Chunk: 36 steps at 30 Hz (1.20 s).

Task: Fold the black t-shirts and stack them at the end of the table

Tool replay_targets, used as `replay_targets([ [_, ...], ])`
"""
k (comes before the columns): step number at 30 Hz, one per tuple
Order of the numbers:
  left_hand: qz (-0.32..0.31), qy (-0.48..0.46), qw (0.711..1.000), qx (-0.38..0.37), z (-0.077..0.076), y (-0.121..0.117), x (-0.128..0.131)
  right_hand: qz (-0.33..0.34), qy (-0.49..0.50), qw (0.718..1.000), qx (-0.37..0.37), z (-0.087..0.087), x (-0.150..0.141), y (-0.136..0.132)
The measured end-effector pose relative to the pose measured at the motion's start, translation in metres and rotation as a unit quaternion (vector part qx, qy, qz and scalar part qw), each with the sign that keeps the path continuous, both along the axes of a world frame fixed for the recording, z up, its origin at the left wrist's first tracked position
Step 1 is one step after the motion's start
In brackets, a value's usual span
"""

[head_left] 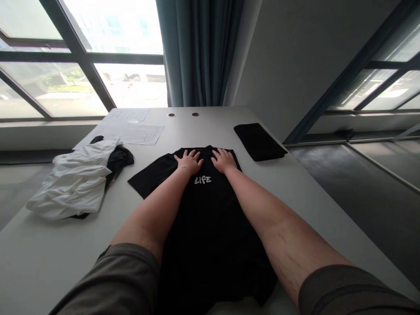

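Observation:
A black T-shirt (210,227) with white lettering "LIFE" lies spread flat on the white table (311,192), its collar end away from me. My left hand (188,162) rests flat on the shirt's upper chest, fingers spread. Beside it, my right hand (224,160) presses flat on the same area, fingers stretched out. Neither hand holds anything. One sleeve of the shirt sticks out to the left.
A heap of white and black garments (77,181) lies at the table's left. A folded black cloth (259,141) sits at the right edge. Paper sheets (136,129) lie at the back left. Behind the table are windows and a blue curtain (198,52).

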<state>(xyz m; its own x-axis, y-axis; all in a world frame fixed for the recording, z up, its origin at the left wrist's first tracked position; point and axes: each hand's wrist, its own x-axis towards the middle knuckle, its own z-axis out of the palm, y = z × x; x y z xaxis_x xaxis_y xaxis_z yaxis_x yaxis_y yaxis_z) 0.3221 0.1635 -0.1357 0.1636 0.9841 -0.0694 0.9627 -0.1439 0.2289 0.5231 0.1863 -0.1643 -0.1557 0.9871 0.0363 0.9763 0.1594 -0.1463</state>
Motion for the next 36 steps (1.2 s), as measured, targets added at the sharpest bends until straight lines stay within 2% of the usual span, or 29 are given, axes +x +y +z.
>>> replay_targets([
  [3, 0.059, -0.014, 0.998, 0.013, -0.002, 0.003, 0.016, -0.002, 0.001, 1.0, -0.005, 0.0, 0.0, 0.0],
  [6, 0.07, -0.01, 0.997, 0.019, -0.009, 0.006, 0.022, -0.002, 0.003, 1.0, -0.004, 0.0, 0.0, 0.0],
  [10, 0.014, 0.004, 1.0, 0.01, -0.013, 0.009, 0.01, 0.003, -0.002, 1.0, -0.024, 0.003, -0.001, 0.0],
  [15, -0.077, 0.02, 0.996, 0.029, -0.011, 0.007, -0.023, -0.007, -0.002, 0.999, -0.053, 0.008, -0.003, 0.0],
  [21, -0.128, -0.012, 0.99, 0.064, -0.012, 0.003, -0.05, -0.011, -0.003, 0.998, -0.06, 0.009, -0.003, -0.001],
  [25, -0.1, -0.015, 0.992, 0.082, -0.015, 0.006, -0.05, -0.015, -0.007, 0.998, -0.068, 0.011, -0.004, -0.001],
  [29, -0.076, 0.016, 0.996, 0.048, -0.017, 0.011, -0.048, -0.014, -0.008, 0.998, -0.067, 0.012, -0.004, -0.002],
  [34, 0.024, 0.043, 0.999, 0.007, -0.016, 0.017, -0.044, -0.013, -0.002, 0.998, -0.066, 0.012, -0.003, -0.002],
  [36, 0.046, 0.046, 0.998, 0.004, -0.016, 0.018, -0.043, -0.014, -0.002, 0.998, -0.068, 0.012, -0.003, -0.003],
])
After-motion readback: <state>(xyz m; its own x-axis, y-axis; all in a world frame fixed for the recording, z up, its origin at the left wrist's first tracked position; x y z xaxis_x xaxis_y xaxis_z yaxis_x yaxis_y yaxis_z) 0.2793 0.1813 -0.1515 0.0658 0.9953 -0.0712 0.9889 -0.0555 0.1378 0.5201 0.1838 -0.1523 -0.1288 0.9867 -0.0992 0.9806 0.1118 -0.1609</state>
